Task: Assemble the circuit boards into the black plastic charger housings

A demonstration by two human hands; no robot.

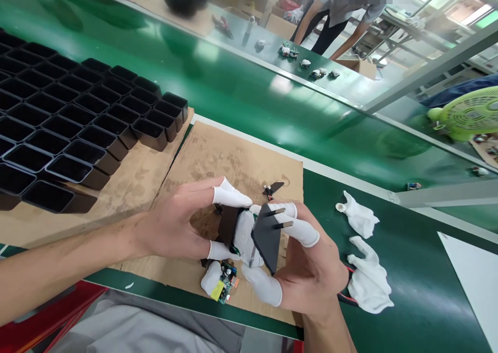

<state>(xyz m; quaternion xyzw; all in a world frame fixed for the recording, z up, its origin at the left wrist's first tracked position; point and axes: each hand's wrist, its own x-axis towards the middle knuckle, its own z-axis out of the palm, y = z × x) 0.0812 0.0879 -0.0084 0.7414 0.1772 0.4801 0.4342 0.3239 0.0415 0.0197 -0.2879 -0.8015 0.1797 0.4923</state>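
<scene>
My left hand point(179, 223), white finger cots on its fingertips, is closed around a black plastic case point(227, 226). Closed too, my right hand point(307, 259) grips a black plug cover point(268, 239) with two metal pins pointing right. Between case and cover sits a white-coated block point(245, 238), its left end at the case's mouth; how far it reaches inside is hidden. Below my hands a circuit board point(226, 285) with a white lump and yellow part lies on the cardboard point(268, 311). Just beyond my fingers is a small dark piece with metal pins point(274, 188).
Rows of open black cases point(73, 109) stand at left. White cloth-like pieces point(369, 280) lie at right, near a white sheet point(474, 280). Across the green belt point(218, 67), several small boards point(288, 51) lie near another person point(334, 10). A green fan point(470, 111) stands far right.
</scene>
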